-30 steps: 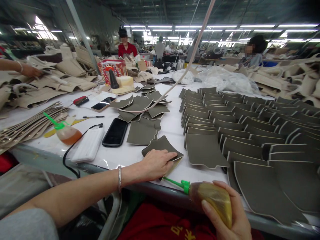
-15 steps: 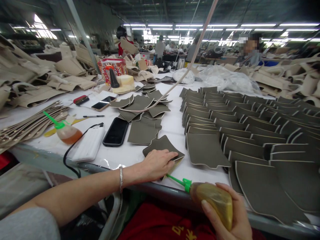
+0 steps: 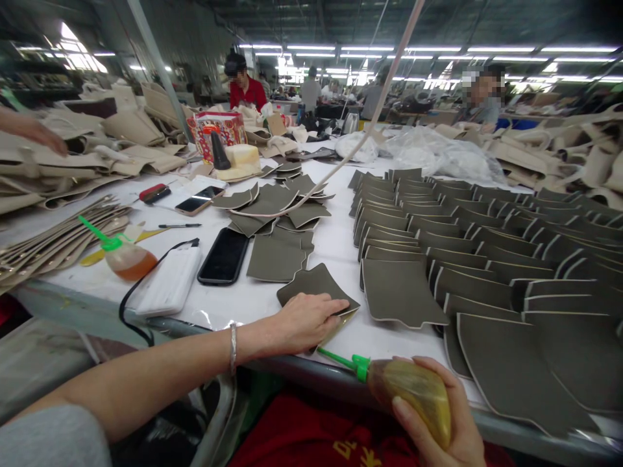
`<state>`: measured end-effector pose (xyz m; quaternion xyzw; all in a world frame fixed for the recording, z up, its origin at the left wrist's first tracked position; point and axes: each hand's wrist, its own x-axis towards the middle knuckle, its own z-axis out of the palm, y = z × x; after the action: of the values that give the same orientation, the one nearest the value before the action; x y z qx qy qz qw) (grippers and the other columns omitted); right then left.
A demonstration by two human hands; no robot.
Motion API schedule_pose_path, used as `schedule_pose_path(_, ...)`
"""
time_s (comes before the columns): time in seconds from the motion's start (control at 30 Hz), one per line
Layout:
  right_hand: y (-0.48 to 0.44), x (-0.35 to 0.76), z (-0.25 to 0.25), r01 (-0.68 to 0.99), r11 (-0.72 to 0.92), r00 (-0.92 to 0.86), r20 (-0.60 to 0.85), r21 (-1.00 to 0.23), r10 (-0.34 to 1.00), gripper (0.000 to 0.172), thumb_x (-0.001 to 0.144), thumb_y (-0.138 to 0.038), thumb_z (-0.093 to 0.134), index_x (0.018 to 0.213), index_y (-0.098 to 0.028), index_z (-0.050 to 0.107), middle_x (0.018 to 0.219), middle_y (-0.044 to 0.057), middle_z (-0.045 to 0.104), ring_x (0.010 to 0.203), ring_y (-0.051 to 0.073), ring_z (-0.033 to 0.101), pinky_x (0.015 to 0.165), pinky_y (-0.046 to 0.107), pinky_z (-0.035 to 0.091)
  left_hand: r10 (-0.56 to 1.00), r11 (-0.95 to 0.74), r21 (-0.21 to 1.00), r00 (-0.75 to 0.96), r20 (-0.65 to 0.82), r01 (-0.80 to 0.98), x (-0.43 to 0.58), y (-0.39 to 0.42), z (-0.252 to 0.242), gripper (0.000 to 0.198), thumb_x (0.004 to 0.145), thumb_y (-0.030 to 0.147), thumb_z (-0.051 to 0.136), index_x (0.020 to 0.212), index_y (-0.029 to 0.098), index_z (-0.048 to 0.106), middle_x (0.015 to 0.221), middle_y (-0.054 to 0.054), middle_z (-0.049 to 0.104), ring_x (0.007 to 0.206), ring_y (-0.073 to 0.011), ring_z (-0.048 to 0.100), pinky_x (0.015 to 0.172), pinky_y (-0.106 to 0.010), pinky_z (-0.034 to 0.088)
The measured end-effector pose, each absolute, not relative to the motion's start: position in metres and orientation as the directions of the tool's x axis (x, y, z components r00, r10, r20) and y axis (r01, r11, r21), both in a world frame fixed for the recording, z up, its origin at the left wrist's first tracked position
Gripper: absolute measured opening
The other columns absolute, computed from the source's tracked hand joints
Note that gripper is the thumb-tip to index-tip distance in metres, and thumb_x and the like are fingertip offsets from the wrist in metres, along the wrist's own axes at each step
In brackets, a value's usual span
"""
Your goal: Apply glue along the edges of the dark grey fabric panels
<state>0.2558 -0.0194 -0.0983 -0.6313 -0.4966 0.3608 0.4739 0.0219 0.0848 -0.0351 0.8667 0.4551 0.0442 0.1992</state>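
My left hand [image 3: 309,319] lies over a dark olive-grey leather piece [image 3: 311,280] at the table's front edge. Its index finger stretches across the top near the right corner, the other fingers curl at the near edge, and the thumb is hidden. A yellowish strip [image 3: 339,327] shows below that edge. My right hand [image 3: 450,415] is wrapped round a squeeze bottle [image 3: 413,392] of amber liquid, tilted on its side. The bottle's thin green nozzle [image 3: 338,358] points left, its tip close to the strip beside my left hand; contact cannot be made out.
Rows of overlapping grey pieces [image 3: 403,292] fill the right side. Ahead lie a loose pile of pieces [image 3: 272,204] and a black phone [image 3: 224,256]. Leftward are a white power bank [image 3: 170,282] and a second bottle [image 3: 129,259]. A co-worker's hand [image 3: 36,133] reaches in far left.
The bottle and my right hand have shifted slightly left, the nozzle tip a little lower. My left hand stays almost still. A co-worker's hand has appeared at far left.
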Motion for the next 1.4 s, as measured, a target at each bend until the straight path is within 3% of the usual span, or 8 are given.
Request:
schedule_pose_path(0.17, -0.016, 0.246, -0.077, 0.388, -0.013, 0.448, 0.176, -0.922, 0.876, 0.062, 0.065, -0.059, 0.075, 0.113, -0.024, 0.056, 0.113, 0.005, 0.059, 0.099, 0.024, 0.059, 0.089, 0.034, 0.047, 0.787, -0.521, 0.424, 0.610, -0.098, 0.740, 0.020, 0.089, -0.037, 0.045, 0.099, 0.027, 0.032, 0.140, 0.027, 0.051, 0.106, -0.005, 0.069, 0.095, -0.0225, 0.066, 0.079, -0.030, 0.049)
schedule_pose_path(0.37, -0.018, 0.249, -0.078, 0.391, 0.047, 0.285, 0.170, -0.919, 0.943, 0.058, 0.067, -0.054, 0.076, 0.113, -0.024, 0.055, 0.109, 0.004, 0.066, 0.096, 0.023, 0.062, 0.087, 0.032, 0.048, 0.759, -0.519, 0.462, 0.636, -0.137, 0.719, 0.018, 0.088, -0.030, 0.047, 0.097, 0.023, 0.035, 0.140, 0.027, 0.051, 0.118, -0.006, 0.069, 0.103, -0.0240, 0.066, 0.085, -0.032, 0.050)
schedule_pose_path(0.5, -0.014, 0.254, -0.079, 0.435, 0.010, 0.428, 0.217, -0.900, 0.877, 0.061, 0.067, -0.057, 0.075, 0.114, -0.024, 0.056, 0.114, 0.005, 0.060, 0.101, 0.025, 0.059, 0.090, 0.035, 0.046, 0.747, -0.526, 0.461, 0.648, -0.152, 0.714, 0.019, 0.086, -0.026, 0.045, 0.097, 0.024, 0.036, 0.139, 0.027, 0.053, 0.119, -0.006, 0.069, 0.105, -0.0249, 0.066, 0.087, -0.033, 0.050)
schedule_pose_path(0.67, -0.012, 0.255, -0.077, 0.446, 0.074, 0.312, 0.233, -0.892, 0.921, 0.061, 0.067, -0.054, 0.077, 0.115, -0.024, 0.055, 0.112, 0.006, 0.063, 0.097, 0.025, 0.061, 0.085, 0.035, 0.049, 0.732, -0.536, 0.470, 0.664, -0.154, 0.701, 0.019, 0.088, -0.025, 0.044, 0.099, 0.026, 0.035, 0.140, 0.029, 0.052, 0.122, -0.005, 0.068, 0.106, -0.0249, 0.066, 0.087, -0.033, 0.051)
schedule_pose_path(0.83, -0.011, 0.250, -0.069, 0.508, 0.046, 0.442, 0.306, -0.860, 0.843, 0.059, 0.071, -0.057, 0.073, 0.116, -0.023, 0.055, 0.116, 0.006, 0.057, 0.103, 0.025, 0.058, 0.093, 0.036, 0.044, 0.715, -0.541, 0.501, 0.683, -0.149, 0.676, 0.017, 0.091, -0.026, 0.045, 0.098, 0.023, 0.037, 0.140, 0.030, 0.052, 0.128, -0.003, 0.065, 0.112, -0.0249, 0.065, 0.091, -0.034, 0.051)
schedule_pose_path(0.97, -0.010, 0.257, -0.073, 0.549, 0.110, 0.323, 0.331, -0.828, 0.886, 0.057, 0.070, -0.054, 0.075, 0.114, -0.023, 0.056, 0.111, 0.006, 0.059, 0.097, 0.024, 0.059, 0.088, 0.036, 0.046, 0.712, -0.530, 0.518, 0.684, -0.158, 0.671, 0.017, 0.093, -0.025, 0.047, 0.096, 0.020, 0.038, 0.139, 0.029, 0.053, 0.129, -0.004, 0.064, 0.112, -0.0255, 0.065, 0.091, -0.034, 0.051)
schedule_pose_path(1.13, -0.009, 0.258, -0.074, 0.509, 0.095, 0.421, 0.344, -0.855, 0.839, 0.061, 0.069, -0.053, 0.076, 0.118, -0.024, 0.054, 0.118, 0.006, 0.055, 0.103, 0.025, 0.056, 0.091, 0.036, 0.043, 0.707, -0.532, 0.510, 0.686, -0.171, 0.676, 0.016, 0.093, -0.023, 0.048, 0.095, 0.018, 0.038, 0.140, 0.029, 0.052, 0.128, -0.003, 0.064, 0.112, -0.0251, 0.065, 0.091, -0.034, 0.051)
schedule_pose_path(1.4, -0.010, 0.250, -0.064, 0.550, 0.081, 0.419, 0.358, -0.831, 0.834, 0.059, 0.072, -0.055, 0.073, 0.116, -0.020, 0.055, 0.115, 0.007, 0.055, 0.100, 0.024, 0.056, 0.091, 0.034, 0.044, 0.705, -0.526, 0.537, 0.691, -0.158, 0.659, 0.014, 0.094, -0.026, 0.048, 0.096, 0.020, 0.037, 0.141, 0.029, 0.052, 0.130, -0.003, 0.063, 0.112, -0.0240, 0.064, 0.093, -0.033, 0.050)
